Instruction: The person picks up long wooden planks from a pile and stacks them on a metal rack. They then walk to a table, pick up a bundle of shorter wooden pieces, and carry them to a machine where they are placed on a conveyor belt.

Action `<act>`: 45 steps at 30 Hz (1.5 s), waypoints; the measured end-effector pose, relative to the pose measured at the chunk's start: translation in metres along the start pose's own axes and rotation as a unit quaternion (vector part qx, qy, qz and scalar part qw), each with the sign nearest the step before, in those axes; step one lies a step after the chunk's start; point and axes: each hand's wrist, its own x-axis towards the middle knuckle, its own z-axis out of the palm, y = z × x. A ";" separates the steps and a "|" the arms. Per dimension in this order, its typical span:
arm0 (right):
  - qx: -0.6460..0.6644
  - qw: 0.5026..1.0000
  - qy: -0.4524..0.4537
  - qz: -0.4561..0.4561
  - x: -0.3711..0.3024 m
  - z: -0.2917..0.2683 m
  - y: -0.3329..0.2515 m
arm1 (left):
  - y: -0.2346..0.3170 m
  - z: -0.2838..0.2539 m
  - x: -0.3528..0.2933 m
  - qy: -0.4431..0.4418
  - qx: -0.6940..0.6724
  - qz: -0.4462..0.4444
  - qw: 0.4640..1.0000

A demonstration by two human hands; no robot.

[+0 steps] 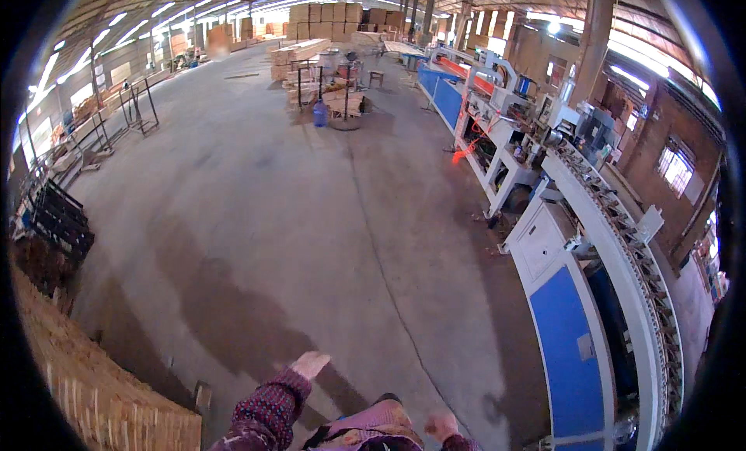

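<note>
My left hand [312, 364] reaches out from a dark, patterned sleeve [268, 408] at the bottom of the head view, over the concrete floor. Its fingers point away and are too small and blurred to make out, and no object shows in it. Lower and to the right, my right hand [441, 424] hangs beside my body, near the floor's long crack. Its fingers are mostly hidden. Neither hand touches anything that I can see. Between them are my pinkish clothing [377, 420] and a dark shoe tip [388, 397].
A long blue-and-white machine with a chain conveyor [622, 241] runs along the right. Stacked wood strips [101, 381] stand close at lower left, near a black metal rack [58, 222]. Ahead are a blue water jug [320, 113], timber piles [299, 53] and a stool [376, 78].
</note>
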 end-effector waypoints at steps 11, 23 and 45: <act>0.049 0.964 -0.099 0.240 0.143 -0.054 0.005 | 0.011 0.001 0.173 -0.174 0.346 0.172 0.906; -0.105 0.945 0.177 -0.252 0.539 -0.226 -0.253 | -0.037 -0.058 0.295 -0.223 0.225 -0.082 0.945; 0.000 0.983 -0.101 0.154 0.805 -0.352 -0.350 | 0.140 -0.214 0.794 -0.077 0.098 -0.134 0.983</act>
